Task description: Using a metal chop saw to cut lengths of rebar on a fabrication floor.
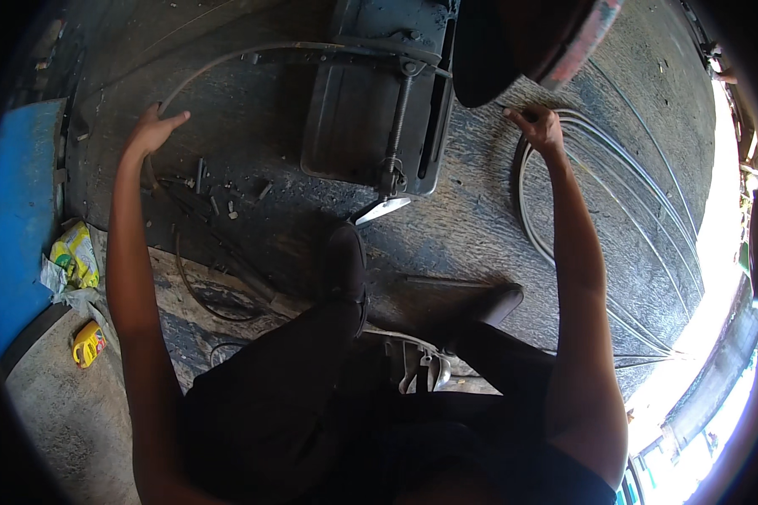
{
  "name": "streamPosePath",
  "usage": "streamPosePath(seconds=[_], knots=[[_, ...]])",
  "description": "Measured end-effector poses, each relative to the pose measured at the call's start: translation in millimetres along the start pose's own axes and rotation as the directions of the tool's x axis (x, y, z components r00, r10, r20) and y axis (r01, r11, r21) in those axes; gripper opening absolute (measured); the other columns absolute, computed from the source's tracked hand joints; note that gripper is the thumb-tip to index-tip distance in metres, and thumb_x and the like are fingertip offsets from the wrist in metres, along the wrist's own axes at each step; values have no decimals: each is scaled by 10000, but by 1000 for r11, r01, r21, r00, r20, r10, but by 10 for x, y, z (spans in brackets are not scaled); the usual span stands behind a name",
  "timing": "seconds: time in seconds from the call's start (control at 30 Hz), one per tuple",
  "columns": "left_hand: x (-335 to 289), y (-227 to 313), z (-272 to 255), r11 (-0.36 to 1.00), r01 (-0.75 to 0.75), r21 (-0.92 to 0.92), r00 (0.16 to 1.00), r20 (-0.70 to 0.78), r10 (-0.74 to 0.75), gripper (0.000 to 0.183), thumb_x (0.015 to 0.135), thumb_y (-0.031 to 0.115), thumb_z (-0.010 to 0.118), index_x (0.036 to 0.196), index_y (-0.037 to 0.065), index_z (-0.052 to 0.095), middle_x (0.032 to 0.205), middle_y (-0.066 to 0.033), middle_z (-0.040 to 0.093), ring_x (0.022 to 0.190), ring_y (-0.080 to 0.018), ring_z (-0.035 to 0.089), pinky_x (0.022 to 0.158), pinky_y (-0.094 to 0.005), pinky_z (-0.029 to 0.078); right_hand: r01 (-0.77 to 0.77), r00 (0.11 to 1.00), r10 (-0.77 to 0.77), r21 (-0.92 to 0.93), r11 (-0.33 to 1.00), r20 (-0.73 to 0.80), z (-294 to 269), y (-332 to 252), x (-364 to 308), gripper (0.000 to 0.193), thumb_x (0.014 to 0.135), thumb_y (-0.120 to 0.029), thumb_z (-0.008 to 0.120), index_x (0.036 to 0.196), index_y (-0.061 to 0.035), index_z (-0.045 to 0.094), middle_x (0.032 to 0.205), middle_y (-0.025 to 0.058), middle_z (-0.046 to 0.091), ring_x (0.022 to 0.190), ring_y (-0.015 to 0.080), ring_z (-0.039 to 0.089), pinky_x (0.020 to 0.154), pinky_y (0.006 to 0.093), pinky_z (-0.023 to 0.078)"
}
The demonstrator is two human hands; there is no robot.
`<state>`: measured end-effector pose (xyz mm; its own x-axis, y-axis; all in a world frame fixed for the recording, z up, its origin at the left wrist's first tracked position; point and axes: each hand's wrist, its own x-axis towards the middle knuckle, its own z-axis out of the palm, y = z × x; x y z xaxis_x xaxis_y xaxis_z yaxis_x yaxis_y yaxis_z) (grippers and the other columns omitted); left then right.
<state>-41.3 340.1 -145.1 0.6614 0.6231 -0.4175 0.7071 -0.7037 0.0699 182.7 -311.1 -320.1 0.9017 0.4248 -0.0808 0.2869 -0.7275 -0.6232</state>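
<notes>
On the dark, worn work surface (472, 227), one curved rod (227, 59): thin, brownish, bowed in a long arc, running from the upper left to the clamp end of a metal machine base (333, 139).

Left hand (152, 133): at the rod's left bend, fingers curled around it, thumb stretched out to the right.

Right hand (541, 130): at the upper left edge of a coil of rods (525, 202), thumb extended to the left; whether the fingers grip anything cannot be told.

Machine base: dark, flat, tray-like, top centre; fitted with a threaded screw (400, 114) lying lengthwise. Above and to its right, one large round part (522, 42), dark-faced, its rim worn red.

Coil of rods: grey, several loops, spread across the right side.

Offcuts (215, 204): short, scattered below and to the right of the left hand.

Footwear: left shoe (344, 257), dark, its toe just beside a pale, blade-shaped metal piece (383, 209); right shoe (503, 305), dark, farther right.

Left margin: blue panel (17, 219), upright; yellow-green packet (77, 252), crumpled; small yellow container (88, 343), below the packet.
</notes>
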Motion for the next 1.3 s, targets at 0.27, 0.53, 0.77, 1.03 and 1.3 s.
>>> streamPosePath(seconds=[0.27,0.53,0.77,1.03,1.3], knots=[[-134,71,-262,276,318,-907,947,319,-44,154,1037,217,449,993,76,492,653,75,392,421,-31,302,379,-214,247,76,974,-89,-70,995,-210,164,-104,-119,447,803,-494,782,905,-59,768,813,134,648,810,342,652,764,441,500],[-281,171,107,236,310,-921,951,297,-90,190,1042,239,447,1076,69,523,635,64,354,410,-44,313,372,-229,254,73,955,-104,-119,990,-277,176,187,-185,433,811,-486,772,921,-68,781,872,110,635,963,333,611,894,463,443],[-312,-162,974,561,164,-812,977,57,-203,335,1054,315,460,1275,96,586,650,41,430,438,-62,362,387,-261,284,-67,990,55,-96,993,-126,162,210,-237,445,847,-557,700,957,-131,774,974,72,717,982,276,643,914,440,356],[-37,-403,1670,564,86,-821,963,-77,-259,343,1037,417,508,997,99,629,611,32,440,453,-73,378,394,-281,277,-86,993,56,-310,947,-107,123,25,-323,547,911,-643,572,1061,-138,719,1055,98,715,1137,293,596,944,492,353],[-186,-243,1613,434,212,-876,961,105,-257,443,1030,529,474,860,125,530,585,50,371,410,-69,313,380,-271,241,-195,981,186,-377,905,-61,107,-110,-272,697,911,-735,458,1223,-154,684,1265,123,638,1271,347,502,1060,565,289]])
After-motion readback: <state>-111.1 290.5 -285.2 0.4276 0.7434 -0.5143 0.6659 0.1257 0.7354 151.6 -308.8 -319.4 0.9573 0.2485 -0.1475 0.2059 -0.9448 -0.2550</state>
